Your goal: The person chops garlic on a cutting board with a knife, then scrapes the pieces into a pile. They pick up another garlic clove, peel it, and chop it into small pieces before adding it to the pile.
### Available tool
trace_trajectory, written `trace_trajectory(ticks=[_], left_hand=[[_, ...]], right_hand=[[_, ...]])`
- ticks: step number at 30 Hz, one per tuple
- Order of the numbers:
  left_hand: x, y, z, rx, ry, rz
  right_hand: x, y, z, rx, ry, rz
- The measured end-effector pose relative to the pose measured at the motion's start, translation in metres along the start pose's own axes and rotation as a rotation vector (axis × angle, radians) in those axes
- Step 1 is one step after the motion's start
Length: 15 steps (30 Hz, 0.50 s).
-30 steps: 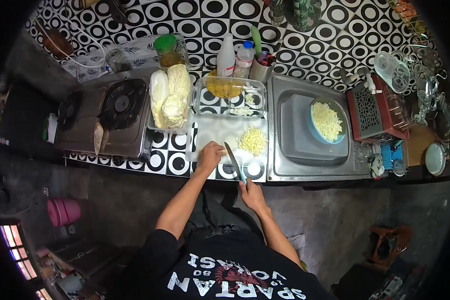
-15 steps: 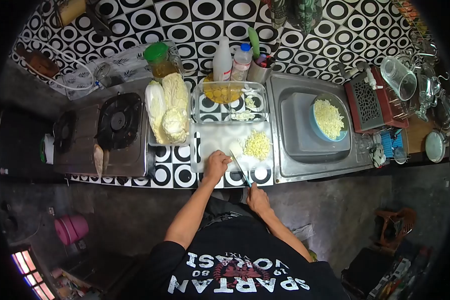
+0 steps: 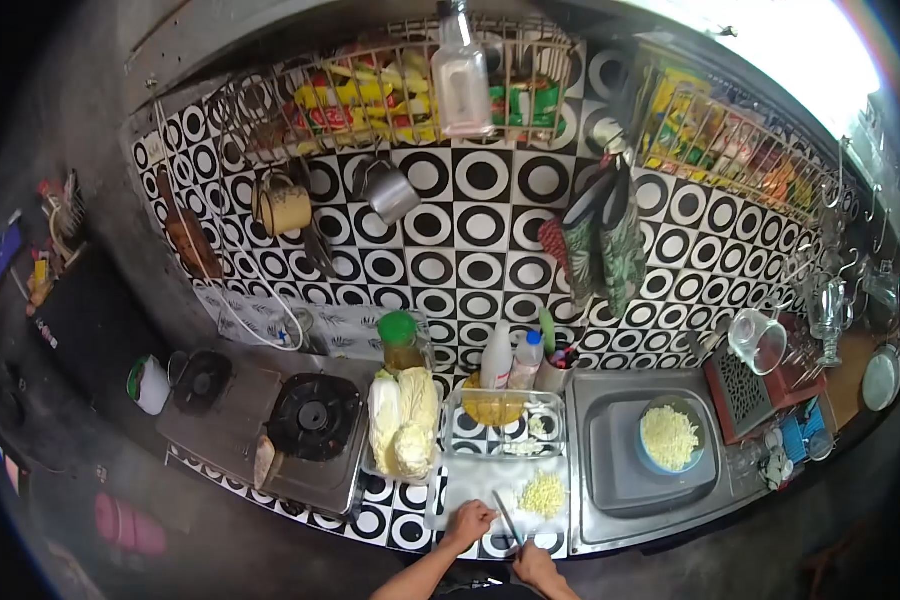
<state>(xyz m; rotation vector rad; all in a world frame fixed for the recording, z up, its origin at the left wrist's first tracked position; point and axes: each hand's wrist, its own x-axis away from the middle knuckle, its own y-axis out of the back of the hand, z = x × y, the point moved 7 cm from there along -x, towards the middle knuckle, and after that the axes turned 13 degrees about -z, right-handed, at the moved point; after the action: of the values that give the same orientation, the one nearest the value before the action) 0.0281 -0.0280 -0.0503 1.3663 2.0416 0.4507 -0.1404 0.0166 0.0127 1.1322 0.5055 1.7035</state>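
We curl our right hand (image 3: 537, 564) around a slim knife (image 3: 508, 517), its blade over the translucent board (image 3: 458, 486) beside diced pale vegetable (image 3: 542, 495); our left hand (image 3: 470, 521) bunches nearby, though we cannot tell what it pinches. Beyond sit a rectangular glass dish (image 3: 506, 457) and crinkled cabbage (image 3: 417, 395). Above, lettering on glossy packets (image 3: 360, 97) blurs beyond our reading.

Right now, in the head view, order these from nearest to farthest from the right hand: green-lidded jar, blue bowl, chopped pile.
From the right hand:
1. Chopped pile: just ahead.
2. Blue bowl: rightward, in the sink.
3. Green-lidded jar: leftward, near the wall.
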Motion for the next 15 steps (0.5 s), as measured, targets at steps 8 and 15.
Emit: trace_trajectory(ticks=[8,15], left_hand=[[0.003,0.008,-0.009,0.039,-0.019,-0.075],[0.004,0.007,-0.011,-0.040,-0.033,-0.054]], right_hand=[[-0.035,-0.065,-0.034,0.053,0.192,-0.062],[-0.032,-0.034,-0.018,-0.047,0.296,-0.112]])
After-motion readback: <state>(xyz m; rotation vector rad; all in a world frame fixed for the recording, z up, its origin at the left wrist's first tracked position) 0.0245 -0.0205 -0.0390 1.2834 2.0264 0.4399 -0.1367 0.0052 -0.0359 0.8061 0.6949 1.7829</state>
